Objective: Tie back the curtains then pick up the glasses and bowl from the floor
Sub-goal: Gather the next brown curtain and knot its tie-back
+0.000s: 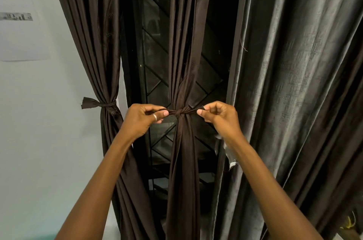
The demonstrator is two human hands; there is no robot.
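The middle curtain (182,43), tie (179,111) around it, hangs before the window grille (155,53); tied curtain (94,33) at nine o'clock, loose curtain (294,82) at three, paper (17,23) at ten.

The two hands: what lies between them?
In the head view, the knot of the tie band, wrapped round the middle curtain, lies between the left hand and the right hand.

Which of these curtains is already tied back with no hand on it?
The left brown curtain beside the wall: its tie is knotted and untouched. The middle curtain has its band pinched by the left hand and right hand; the grey curtain hangs untied.
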